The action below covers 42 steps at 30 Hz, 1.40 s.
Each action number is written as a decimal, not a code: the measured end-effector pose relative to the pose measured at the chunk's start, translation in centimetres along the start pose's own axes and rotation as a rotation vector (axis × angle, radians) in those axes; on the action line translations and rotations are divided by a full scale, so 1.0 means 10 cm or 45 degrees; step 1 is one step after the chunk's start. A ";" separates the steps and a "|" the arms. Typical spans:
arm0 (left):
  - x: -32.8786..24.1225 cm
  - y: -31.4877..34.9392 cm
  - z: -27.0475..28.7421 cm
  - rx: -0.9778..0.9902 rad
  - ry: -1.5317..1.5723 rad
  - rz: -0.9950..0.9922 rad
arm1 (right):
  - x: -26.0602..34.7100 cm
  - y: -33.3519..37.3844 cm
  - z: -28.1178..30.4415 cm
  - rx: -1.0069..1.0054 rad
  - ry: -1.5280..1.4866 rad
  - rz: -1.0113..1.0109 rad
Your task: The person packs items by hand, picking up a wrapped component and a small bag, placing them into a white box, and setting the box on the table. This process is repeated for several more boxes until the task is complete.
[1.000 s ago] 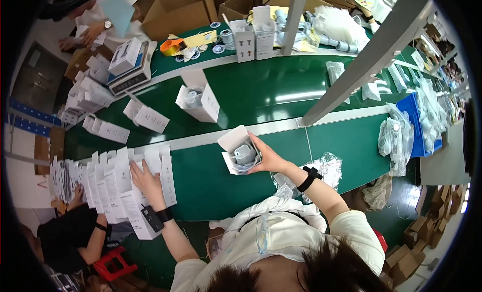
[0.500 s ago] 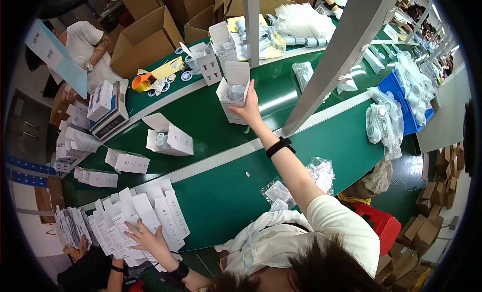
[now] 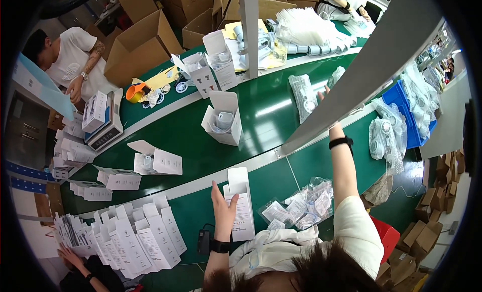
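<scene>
My left hand (image 3: 224, 211) is at the left side of a tall white box (image 3: 243, 219) with its flap up, thumb against the printed face. The box stands on the green bench in front of me. My right hand (image 3: 325, 93) stretches over the green conveyor, mostly hidden behind a grey post (image 3: 346, 66); its fingertips show apart, close to a bubble-wrapped item (image 3: 303, 97). Left of it on the conveyor stands an open white box (image 3: 228, 136) with a pale grey device (image 3: 224, 120) inside. Another open white box (image 3: 168, 162) lies further left, also holding a device.
Rows of white boxes (image 3: 145, 241) fill the bench's left end. Plastic bags with papers (image 3: 301, 206) lie near my right arm. A blue crate (image 3: 412, 116) of wrapped items stands at right. A co-worker (image 3: 70, 56) is by a scale (image 3: 108, 126); another person's hand (image 3: 70, 254) is at lower left.
My right hand has left the box with the device and moved right toward the bubble-wrapped item. My left hand has moved right from the rows of boxes with a white box. Conveyor boxes shifted left.
</scene>
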State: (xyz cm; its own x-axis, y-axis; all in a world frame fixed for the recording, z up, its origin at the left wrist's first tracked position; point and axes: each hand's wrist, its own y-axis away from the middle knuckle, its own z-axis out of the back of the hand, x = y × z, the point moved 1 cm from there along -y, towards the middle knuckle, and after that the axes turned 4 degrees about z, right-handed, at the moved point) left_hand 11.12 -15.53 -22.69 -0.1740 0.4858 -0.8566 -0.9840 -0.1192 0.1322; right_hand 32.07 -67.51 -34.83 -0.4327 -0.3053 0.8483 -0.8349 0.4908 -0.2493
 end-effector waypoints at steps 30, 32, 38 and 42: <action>-0.38 0.31 -0.09 -0.219 0.084 -0.471 | 1.70 2.75 -3.24 0.105 -0.037 0.081; -0.38 0.31 -0.11 -0.220 0.143 -0.382 | 1.54 2.86 -3.31 0.284 0.043 0.247; -0.35 0.20 0.17 -0.188 -0.110 -0.544 | 1.66 2.92 -3.46 0.217 -0.057 0.102; -0.40 0.24 0.20 -0.128 -0.200 -0.465 | 1.61 2.85 -3.48 -0.012 -0.276 -0.184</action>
State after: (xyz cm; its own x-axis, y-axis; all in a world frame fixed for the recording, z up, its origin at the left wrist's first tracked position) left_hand 9.41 -16.01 -17.97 0.1750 0.6371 -0.7507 -0.9748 0.0053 -0.2228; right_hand 13.14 -30.00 -12.03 -0.3727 -0.5400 0.7547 -0.8905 0.4368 -0.1272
